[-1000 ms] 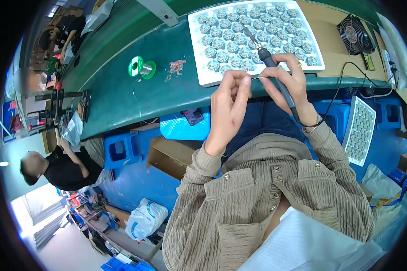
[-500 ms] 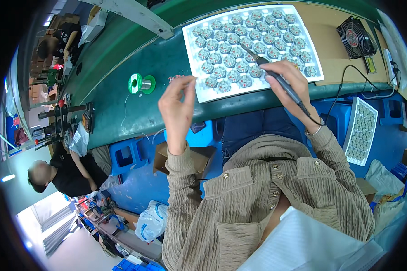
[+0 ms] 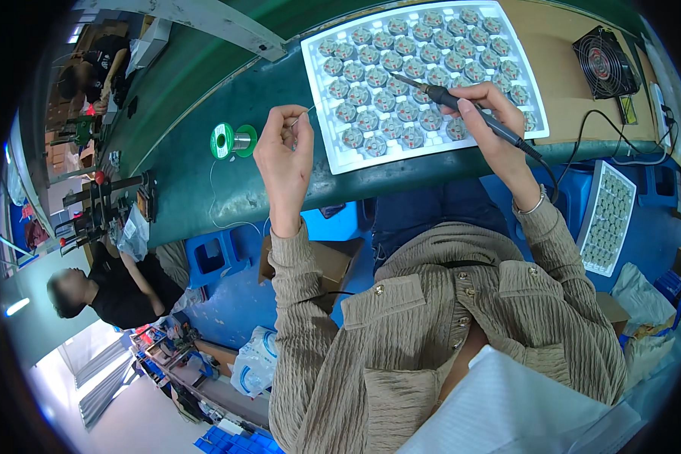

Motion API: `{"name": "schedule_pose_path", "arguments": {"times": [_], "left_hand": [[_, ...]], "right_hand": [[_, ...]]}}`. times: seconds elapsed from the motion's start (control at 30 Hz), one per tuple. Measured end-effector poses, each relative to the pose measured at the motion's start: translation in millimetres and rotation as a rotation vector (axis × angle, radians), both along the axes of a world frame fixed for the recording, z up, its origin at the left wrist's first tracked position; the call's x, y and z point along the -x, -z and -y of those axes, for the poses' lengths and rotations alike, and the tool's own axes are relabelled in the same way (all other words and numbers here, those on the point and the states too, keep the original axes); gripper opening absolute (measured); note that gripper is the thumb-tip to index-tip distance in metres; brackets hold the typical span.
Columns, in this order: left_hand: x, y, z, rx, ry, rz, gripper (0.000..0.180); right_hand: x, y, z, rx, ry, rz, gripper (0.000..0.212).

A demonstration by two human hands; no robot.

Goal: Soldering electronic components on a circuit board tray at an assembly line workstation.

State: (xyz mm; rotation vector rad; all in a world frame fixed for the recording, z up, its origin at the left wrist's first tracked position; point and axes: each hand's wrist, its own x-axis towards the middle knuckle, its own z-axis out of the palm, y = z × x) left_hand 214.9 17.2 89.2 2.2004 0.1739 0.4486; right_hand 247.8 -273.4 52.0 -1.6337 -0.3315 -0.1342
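My right hand [image 3: 503,136] is wrapped round a soldering iron [image 3: 442,97]. The iron's metal tip reaches left over a white foam tray [image 3: 321,113] filled with several rows of small round grey parts [image 3: 375,145]. My left hand [image 3: 286,166] is pinched beside the tray's left edge. A thin end of solder wire [image 3: 311,109] sticks out from its fingertips toward the tray. To the left of that hand stands a green spool of solder [image 3: 224,141], its loose strand hanging down over the bench edge.
A black fan [image 3: 599,64] stands on cardboard at the right of the green bench [image 3: 181,181]. The iron's cord runs to a white power strip [image 3: 664,113]. A second filled tray [image 3: 607,219] rests low on the right. Another person [image 3: 129,284] sits at the left.
My left hand has drawn slightly left, and the wire end now shows at its fingertips. My right hand and the iron have shifted a little right; the iron's tip stays over the tray.
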Motion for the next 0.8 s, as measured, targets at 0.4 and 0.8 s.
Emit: {"name": "schedule_pose_path", "arguments": {"times": [0.4,0.8], "left_hand": [[0,6,7,0.017,0.019,-0.018,0.009],[-4,12,14,0.036,0.064,-0.034,0.009]], "right_hand": [[-3,4,-2,-0.059,-0.062,-0.031,0.015],[-4,8,-2,0.017,-0.086,-0.032,0.014]]}}
